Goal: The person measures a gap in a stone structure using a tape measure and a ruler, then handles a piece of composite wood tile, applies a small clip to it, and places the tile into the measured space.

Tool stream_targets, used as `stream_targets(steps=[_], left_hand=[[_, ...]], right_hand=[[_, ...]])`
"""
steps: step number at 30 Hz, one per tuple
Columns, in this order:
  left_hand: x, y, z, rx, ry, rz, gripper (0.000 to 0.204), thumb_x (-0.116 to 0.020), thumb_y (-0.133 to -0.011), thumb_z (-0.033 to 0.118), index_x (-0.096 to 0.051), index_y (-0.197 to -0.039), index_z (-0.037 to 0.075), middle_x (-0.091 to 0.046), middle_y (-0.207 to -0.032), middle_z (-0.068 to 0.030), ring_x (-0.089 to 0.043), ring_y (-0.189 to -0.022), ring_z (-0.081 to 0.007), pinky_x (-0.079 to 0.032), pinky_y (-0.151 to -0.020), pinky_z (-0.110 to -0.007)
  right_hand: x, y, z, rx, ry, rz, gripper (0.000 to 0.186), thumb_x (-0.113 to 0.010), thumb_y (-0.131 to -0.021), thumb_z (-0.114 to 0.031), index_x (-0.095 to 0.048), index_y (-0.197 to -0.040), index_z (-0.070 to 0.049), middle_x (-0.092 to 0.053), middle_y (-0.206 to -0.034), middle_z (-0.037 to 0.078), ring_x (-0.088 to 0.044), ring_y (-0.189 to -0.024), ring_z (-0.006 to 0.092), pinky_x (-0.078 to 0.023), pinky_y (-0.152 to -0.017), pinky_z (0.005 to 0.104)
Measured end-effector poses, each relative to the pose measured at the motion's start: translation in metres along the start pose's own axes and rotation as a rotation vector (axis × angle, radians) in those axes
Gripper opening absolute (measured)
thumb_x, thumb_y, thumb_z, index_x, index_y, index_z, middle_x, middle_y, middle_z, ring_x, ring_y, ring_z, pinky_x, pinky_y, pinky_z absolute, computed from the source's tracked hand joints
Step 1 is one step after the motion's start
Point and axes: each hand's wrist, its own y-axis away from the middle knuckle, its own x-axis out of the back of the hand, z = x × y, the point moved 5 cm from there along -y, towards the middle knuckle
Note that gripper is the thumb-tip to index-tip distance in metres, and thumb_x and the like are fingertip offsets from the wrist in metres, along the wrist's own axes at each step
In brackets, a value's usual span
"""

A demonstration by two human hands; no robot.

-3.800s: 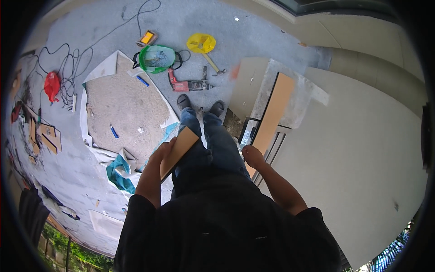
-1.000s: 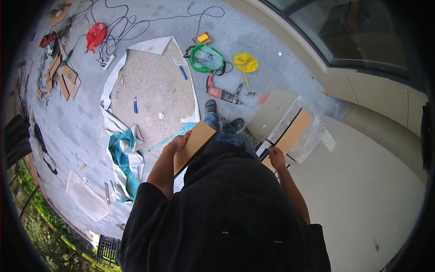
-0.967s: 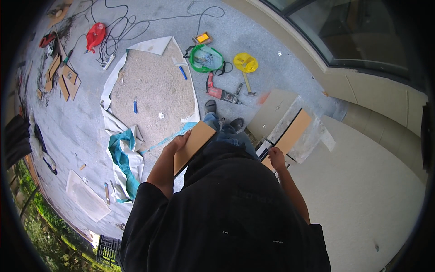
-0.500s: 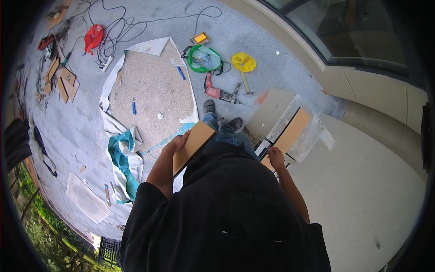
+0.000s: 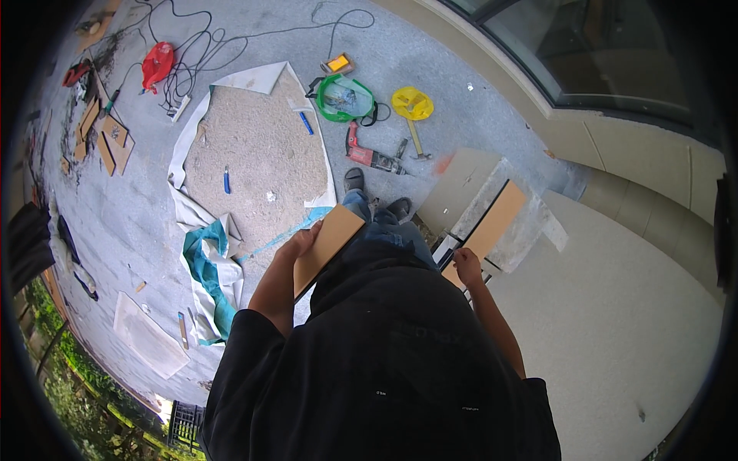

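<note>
My left hand (image 5: 305,240) grips the edge of a tan, flat rectangular tile (image 5: 329,244) held against my left side. The tile's lower end is partly hidden by my shirt. On my right, a longer tan tile (image 5: 496,223) with a dark long edge lies slantwise over a grey dusty slab. My right hand (image 5: 467,266) is closed at its near end, beside a dark and silvery metal device (image 5: 445,250) with thin rods. What the right fingers hold is too small to make out.
Ahead are a red power drill (image 5: 372,159), a hammer (image 5: 417,141), a yellow bag (image 5: 413,103) and a green bucket (image 5: 344,98). A sand-coloured patch (image 5: 261,146) edged by white sheeting lies ahead left. Cables (image 5: 223,38) trail beyond it. A large pale board (image 5: 600,330) stretches along my right.
Almost nothing differs. Both hands keep their places on the left tile and at the device; the whole view has shifted very slightly.
</note>
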Motion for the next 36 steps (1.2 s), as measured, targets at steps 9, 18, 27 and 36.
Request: stream_targets(steps=[9,18,27,36], left_hand=[[-0.003,-0.005,-0.005,0.045,-0.053,-0.002,0.107,-0.020,-0.095,0.084,-0.056,-0.141,-0.005,-0.052,-0.147,-0.0311,-0.044,-0.144,-0.0413,-0.033,-0.120,-0.045],[-0.001,-0.003,-0.001,0.018,-0.083,0.063,0.109,-0.020,-0.091,0.088,-0.063,-0.137,-0.001,-0.060,-0.138,-0.0307,-0.052,-0.136,-0.0417,-0.037,-0.116,-0.047],[0.005,-0.021,0.000,-0.011,-0.109,0.079,0.106,-0.019,-0.095,0.083,-0.066,-0.131,-0.005,-0.064,-0.129,-0.0333,-0.058,-0.128,-0.0451,-0.043,-0.111,-0.047],[0.033,-0.014,0.047,-0.137,-0.146,0.133,0.101,-0.022,-0.098,0.078,-0.066,-0.128,-0.007,-0.063,-0.127,-0.0355,-0.056,-0.130,-0.0466,-0.042,-0.111,-0.048]], right_hand=[[0.000,-0.001,-0.001,-0.025,-0.018,-0.016,0.027,-0.061,-0.099,-0.024,-0.069,-0.107,0.000,-0.072,-0.085,0.007,-0.068,-0.072,0.0160,-0.056,-0.068,0.0316],[-0.001,-0.008,0.007,-0.029,-0.008,-0.014,0.027,-0.061,-0.099,-0.025,-0.068,-0.107,-0.001,-0.072,-0.085,0.007,-0.068,-0.073,0.0168,-0.056,-0.070,0.0327],[0.001,-0.020,0.006,0.044,0.092,0.019,0.028,-0.060,-0.100,-0.027,-0.068,-0.107,-0.001,-0.072,-0.085,0.008,-0.070,-0.074,0.0182,-0.056,-0.071,0.0336],[-0.006,-0.018,-0.009,-0.123,-0.067,-0.017,0.030,-0.059,-0.100,-0.028,-0.069,-0.106,0.000,-0.073,-0.087,0.009,-0.070,-0.076,0.0198,-0.055,-0.073,0.0339]])
